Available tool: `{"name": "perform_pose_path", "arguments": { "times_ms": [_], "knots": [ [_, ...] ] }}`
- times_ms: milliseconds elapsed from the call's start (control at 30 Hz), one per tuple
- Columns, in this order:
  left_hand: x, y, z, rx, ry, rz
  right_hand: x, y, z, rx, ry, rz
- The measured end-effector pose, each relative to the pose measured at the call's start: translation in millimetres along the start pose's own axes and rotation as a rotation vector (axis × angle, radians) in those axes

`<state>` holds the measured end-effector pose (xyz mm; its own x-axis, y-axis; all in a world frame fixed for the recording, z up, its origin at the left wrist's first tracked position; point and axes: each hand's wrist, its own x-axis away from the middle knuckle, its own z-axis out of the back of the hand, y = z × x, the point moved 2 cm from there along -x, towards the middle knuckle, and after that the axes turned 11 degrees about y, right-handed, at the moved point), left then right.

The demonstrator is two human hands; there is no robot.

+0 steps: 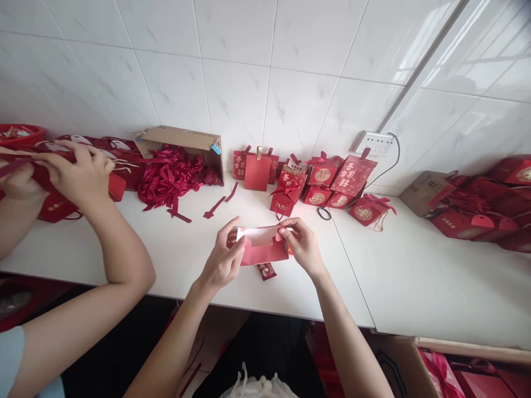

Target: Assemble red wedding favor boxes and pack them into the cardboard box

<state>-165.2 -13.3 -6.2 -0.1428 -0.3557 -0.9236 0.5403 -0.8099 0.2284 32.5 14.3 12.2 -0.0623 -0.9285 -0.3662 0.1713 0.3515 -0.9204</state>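
Note:
Over the white table, a red paper gift box (264,254) is held up between my hands, its white inside showing through the open top. My left hand (222,257) grips the box's left end, thumb at the front and fingers behind. At the right end, my right hand (303,246) pinches a small flap of the box between thumb and fingers. Just below the box lies a small dark red wrapped packet (266,271), partly covered by it. Bits of other wrapped items peek out behind both ends of the box, too hidden to name.
A co-worker's hands (78,171) handle red boxes at the left. Dark red ribbons (174,174) spill from a cardboard box (178,135). Several finished red boxes (323,179) stand along the wall below a power strip (375,143). More red boxes (468,221) are stacked far right.

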Motion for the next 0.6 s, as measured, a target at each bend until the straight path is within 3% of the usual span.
{"name": "perform_pose_path", "arguments": {
  "times_ms": [100, 200, 300, 400, 500, 600],
  "knots": [
    [2.0, -1.9, -1.2, 0.088, 0.05, -0.011, 0.4, -0.8, 0.1, 0.011, 0.05, -0.001],
    [2.8, -4.9, 3.8, 0.275, 0.015, 0.178, 0.7, 0.0, -0.1, 0.001, 0.097, -0.003],
    [1.7, -6.4, 12.8, 0.463, -0.102, 0.372, 1.0, 1.3, -0.2, -0.025, 0.119, 0.007],
    [-0.5, -8.3, 20.4, 0.496, -0.157, 0.492, 2.0, 0.9, -1.0, -0.036, 0.106, 0.024],
    [-3.2, -10.0, 23.5, 0.492, -0.154, 0.538, 3.6, -1.1, -2.5, -0.035, 0.082, 0.033],
    [-8.6, -9.2, 25.0, 0.491, -0.142, 0.491, 5.3, -2.3, -3.5, -0.027, 0.074, 0.04]
  ]
}}
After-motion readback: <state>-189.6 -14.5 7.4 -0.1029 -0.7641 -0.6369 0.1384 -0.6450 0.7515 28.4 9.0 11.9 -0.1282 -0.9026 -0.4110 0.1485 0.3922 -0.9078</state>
